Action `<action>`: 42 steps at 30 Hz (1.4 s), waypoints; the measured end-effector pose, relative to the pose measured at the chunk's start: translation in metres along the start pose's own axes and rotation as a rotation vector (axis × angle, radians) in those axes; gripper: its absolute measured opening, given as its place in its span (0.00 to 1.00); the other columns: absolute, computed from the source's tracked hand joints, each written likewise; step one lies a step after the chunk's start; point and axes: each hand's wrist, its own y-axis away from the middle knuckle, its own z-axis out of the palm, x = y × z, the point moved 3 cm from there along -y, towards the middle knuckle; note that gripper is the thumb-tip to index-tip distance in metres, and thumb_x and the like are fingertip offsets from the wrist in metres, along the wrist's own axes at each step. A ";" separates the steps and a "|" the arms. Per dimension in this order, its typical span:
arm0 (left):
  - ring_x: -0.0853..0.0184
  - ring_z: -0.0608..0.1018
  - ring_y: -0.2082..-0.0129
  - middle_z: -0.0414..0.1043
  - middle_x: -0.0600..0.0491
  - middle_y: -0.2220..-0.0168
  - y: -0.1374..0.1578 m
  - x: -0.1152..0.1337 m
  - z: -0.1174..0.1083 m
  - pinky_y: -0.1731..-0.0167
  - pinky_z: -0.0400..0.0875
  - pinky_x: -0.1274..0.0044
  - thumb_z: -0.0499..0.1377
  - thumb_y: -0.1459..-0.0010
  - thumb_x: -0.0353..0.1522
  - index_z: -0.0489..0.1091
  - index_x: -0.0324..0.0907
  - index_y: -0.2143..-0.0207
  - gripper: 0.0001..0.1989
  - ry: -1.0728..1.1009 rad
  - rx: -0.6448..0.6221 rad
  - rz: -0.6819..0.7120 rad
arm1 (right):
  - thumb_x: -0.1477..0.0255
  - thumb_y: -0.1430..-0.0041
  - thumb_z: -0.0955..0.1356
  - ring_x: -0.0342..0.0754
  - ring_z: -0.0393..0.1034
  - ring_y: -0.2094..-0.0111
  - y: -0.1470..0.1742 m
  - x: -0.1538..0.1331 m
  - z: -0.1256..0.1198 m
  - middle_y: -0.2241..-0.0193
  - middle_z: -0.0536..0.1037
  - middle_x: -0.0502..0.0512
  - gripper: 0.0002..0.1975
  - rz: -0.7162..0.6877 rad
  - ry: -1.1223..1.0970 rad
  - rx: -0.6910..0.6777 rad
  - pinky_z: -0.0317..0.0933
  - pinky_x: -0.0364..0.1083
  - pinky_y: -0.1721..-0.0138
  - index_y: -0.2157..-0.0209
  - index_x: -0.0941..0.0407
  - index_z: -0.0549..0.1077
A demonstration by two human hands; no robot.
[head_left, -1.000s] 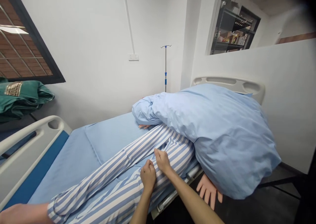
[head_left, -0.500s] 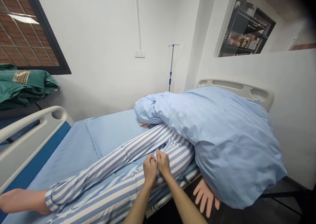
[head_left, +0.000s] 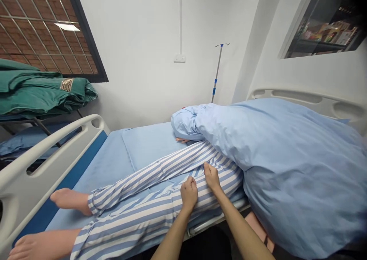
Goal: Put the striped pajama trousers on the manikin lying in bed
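Note:
A figure in blue-and-white striped trousers lies on a bed, with bare pinkish feet that look like a mannequin's. My left hand is a closed fist over the nearer thigh, with no held thing showing. Slightly higher on the same leg, my right hand is also curled into a fist, thumb side up, with nothing visible in it. The two fists are a short gap apart. A light blue quilt covers the upper body. Pinkish fingers poke out from under its far edge.
The bed has a pale footboard at left and a headboard at right. A metal side rail runs along the near edge. An IV pole stands by the wall. Green folded cloth lies at far left.
My view has turned left, so both feet now show. The fists, side by side before, have separated, with the left one lower and to the left of the right one.

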 end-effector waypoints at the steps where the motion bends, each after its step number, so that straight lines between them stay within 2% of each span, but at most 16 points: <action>1: 0.72 0.64 0.78 0.61 0.57 0.83 0.000 0.000 0.000 0.75 0.51 0.80 0.43 0.52 0.25 0.57 0.42 0.82 0.10 0.014 -0.001 -0.004 | 0.63 0.43 0.52 0.40 0.51 0.83 0.002 0.005 -0.001 0.89 0.59 0.48 0.22 0.013 0.039 0.020 0.43 0.41 0.78 0.86 0.57 0.58; 6: 0.72 0.63 0.79 0.59 0.57 0.83 -0.006 0.016 -0.003 0.75 0.53 0.81 0.43 0.54 0.25 0.56 0.41 0.83 0.09 0.168 0.039 -0.034 | 0.65 0.42 0.52 0.41 0.54 0.83 0.012 0.015 0.004 0.87 0.64 0.51 0.22 0.033 0.194 0.058 0.43 0.42 0.77 0.84 0.57 0.62; 11: 0.73 0.63 0.79 0.59 0.58 0.83 -0.017 0.039 0.009 0.75 0.53 0.81 0.43 0.54 0.25 0.56 0.41 0.83 0.09 0.249 0.056 0.050 | 0.65 0.42 0.50 0.42 0.57 0.82 0.010 0.016 0.006 0.86 0.67 0.53 0.23 0.026 0.193 0.027 0.45 0.41 0.76 0.83 0.57 0.63; 17: 0.71 0.65 0.77 0.64 0.55 0.81 -0.014 0.025 0.032 0.75 0.51 0.79 0.44 0.50 0.27 0.60 0.42 0.80 0.10 -0.021 -0.009 0.031 | 0.64 0.42 0.51 0.41 0.55 0.82 0.012 0.018 0.004 0.86 0.65 0.52 0.22 0.041 0.120 0.055 0.45 0.41 0.77 0.83 0.57 0.61; 21: 0.71 0.67 0.75 0.66 0.54 0.79 -0.012 0.023 0.033 0.75 0.50 0.79 0.44 0.50 0.27 0.62 0.42 0.79 0.10 -0.087 -0.062 0.086 | 0.63 0.42 0.52 0.40 0.53 0.83 0.006 0.010 -0.001 0.88 0.63 0.50 0.22 0.027 0.067 0.031 0.45 0.40 0.79 0.85 0.57 0.59; 25: 0.70 0.66 0.75 0.66 0.55 0.79 -0.012 0.025 0.032 0.75 0.50 0.79 0.44 0.50 0.27 0.61 0.42 0.79 0.10 -0.107 -0.049 0.082 | 0.64 0.43 0.52 0.39 0.52 0.83 -0.002 0.005 -0.007 0.87 0.62 0.48 0.22 -0.037 0.042 -0.011 0.45 0.40 0.79 0.85 0.57 0.59; 32: 0.72 0.64 0.77 0.63 0.57 0.81 -0.019 0.021 0.032 0.74 0.53 0.80 0.43 0.52 0.25 0.58 0.41 0.82 0.10 0.089 -0.068 0.033 | 0.65 0.42 0.52 0.40 0.54 0.83 0.004 0.017 -0.004 0.87 0.63 0.50 0.21 -0.012 0.107 0.022 0.45 0.41 0.78 0.84 0.57 0.61; 39: 0.74 0.63 0.79 0.58 0.58 0.83 -0.035 0.050 0.035 0.76 0.54 0.81 0.44 0.53 0.27 0.55 0.41 0.83 0.08 0.355 -0.008 -0.001 | 0.63 0.42 0.51 0.42 0.57 0.82 0.004 0.021 -0.008 0.85 0.67 0.53 0.23 0.059 0.015 0.060 0.48 0.41 0.77 0.83 0.57 0.62; 42: 0.73 0.63 0.79 0.58 0.57 0.83 -0.033 0.048 0.043 0.76 0.54 0.81 0.43 0.53 0.27 0.55 0.41 0.83 0.09 0.318 0.012 -0.017 | 0.62 0.43 0.51 0.42 0.57 0.82 0.005 0.023 -0.008 0.85 0.67 0.53 0.23 0.076 -0.020 0.087 0.48 0.40 0.77 0.83 0.57 0.62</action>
